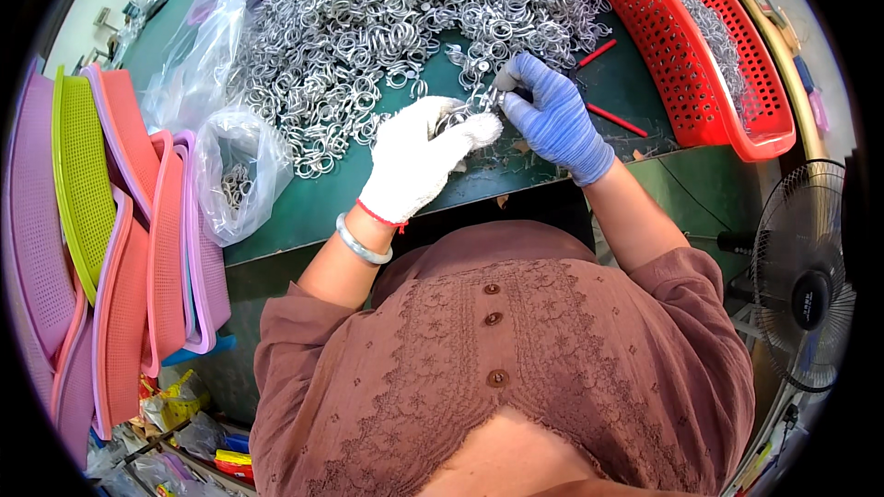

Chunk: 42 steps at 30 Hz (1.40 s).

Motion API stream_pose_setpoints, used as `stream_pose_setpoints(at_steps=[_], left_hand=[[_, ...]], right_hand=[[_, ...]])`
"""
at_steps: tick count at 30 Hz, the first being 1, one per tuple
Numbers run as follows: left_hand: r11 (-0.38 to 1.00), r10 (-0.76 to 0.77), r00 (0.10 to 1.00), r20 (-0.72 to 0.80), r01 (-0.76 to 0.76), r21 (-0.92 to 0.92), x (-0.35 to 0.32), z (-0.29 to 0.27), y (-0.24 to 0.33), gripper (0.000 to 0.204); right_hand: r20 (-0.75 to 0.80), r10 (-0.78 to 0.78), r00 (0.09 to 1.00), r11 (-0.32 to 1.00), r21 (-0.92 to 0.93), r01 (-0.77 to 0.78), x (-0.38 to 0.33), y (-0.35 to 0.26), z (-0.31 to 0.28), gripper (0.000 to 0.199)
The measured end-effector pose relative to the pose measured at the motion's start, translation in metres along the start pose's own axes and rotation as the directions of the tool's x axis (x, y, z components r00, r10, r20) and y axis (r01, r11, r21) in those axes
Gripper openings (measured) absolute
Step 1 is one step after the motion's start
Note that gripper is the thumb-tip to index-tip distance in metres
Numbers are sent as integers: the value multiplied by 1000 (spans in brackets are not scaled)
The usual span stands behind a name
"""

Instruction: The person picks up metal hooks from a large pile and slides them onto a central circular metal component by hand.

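My left hand (410,155), in a white knitted glove with a red cuff edge, is closed around a few small silvery metal rings (482,101) near the table's front edge. My right hand (556,120), in a blue glove with grey fingertips, meets it from the right. Its thumb and forefinger pinch at the same rings, partly hidden by the fingers. Just beyond both hands spreads a large heap of metal rings (405,14), each with a small tab or stem, on the green tabletop (626,78).
A red perforated basket (645,46) holding metal pieces stands right, with two red sticks (617,120) near it. At left sit a clear plastic bag (241,161) with rings inside and stacked coloured baskets (87,175). A fan (806,299) stands at lower right.
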<state>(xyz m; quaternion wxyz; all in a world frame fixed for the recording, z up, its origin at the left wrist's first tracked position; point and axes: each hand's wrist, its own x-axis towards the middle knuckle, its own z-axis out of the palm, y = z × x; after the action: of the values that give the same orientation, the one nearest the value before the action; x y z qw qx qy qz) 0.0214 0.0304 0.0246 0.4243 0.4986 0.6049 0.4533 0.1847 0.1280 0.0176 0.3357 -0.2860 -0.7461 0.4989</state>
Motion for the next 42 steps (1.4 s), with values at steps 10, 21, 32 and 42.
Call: stream_pose_setpoints(at_steps=[10,21,32,42], left_hand=[[937,-50,983,179,108,-333,-1,-2,4,33],[892,-54,967,247,158,-423,-1,-5,2,36],[787,-128,947,294,278,-551,7,-14,-9,37],[833,-45,977,207,151,-533,1,-17,-9,44]], right_hand=[[-12,-467,884,789,-458,411,-3,14,-2,17],[222,74,972,964,235,-127,-9,2,-5,48],[87,-91,992,958,-265,111,-5,-15,0,37],[183,170,968,982,47,-182,-2,-22,-6,32]])
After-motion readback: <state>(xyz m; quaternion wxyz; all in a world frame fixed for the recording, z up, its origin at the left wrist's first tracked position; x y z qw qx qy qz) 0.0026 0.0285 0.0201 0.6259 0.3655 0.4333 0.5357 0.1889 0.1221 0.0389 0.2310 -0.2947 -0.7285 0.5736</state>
